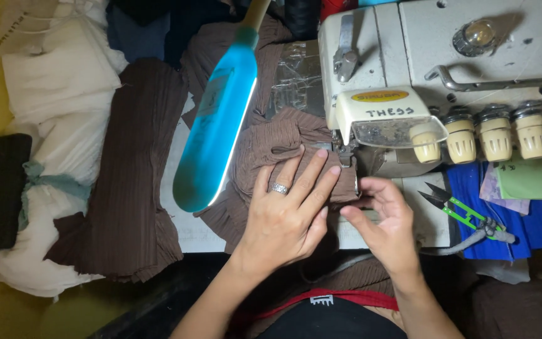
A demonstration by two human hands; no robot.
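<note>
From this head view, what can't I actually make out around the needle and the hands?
- Needle point: hidden behind the presser foot and the left hand.
- Fabric edge being fed: covered by the right hand and the brown ribbed fabric folds.
- Thread cones: cut off by the top edge.
- Snips: blade tips too small to judge.

The left hand (286, 210) lies flat over the brown ribbed fabric (271, 147), so the cloth beneath its palm is hidden. The needle area of the sewing machine (446, 69) is too small and shadowed to make out behind a clear guard (387, 132). The machine's far and right sides run off the frame. The blue lamp (217, 119) covers part of the table (186, 163), and its neck is cut off at the far edge. The right hand (387, 220) hides the fabric's near edge.
</note>
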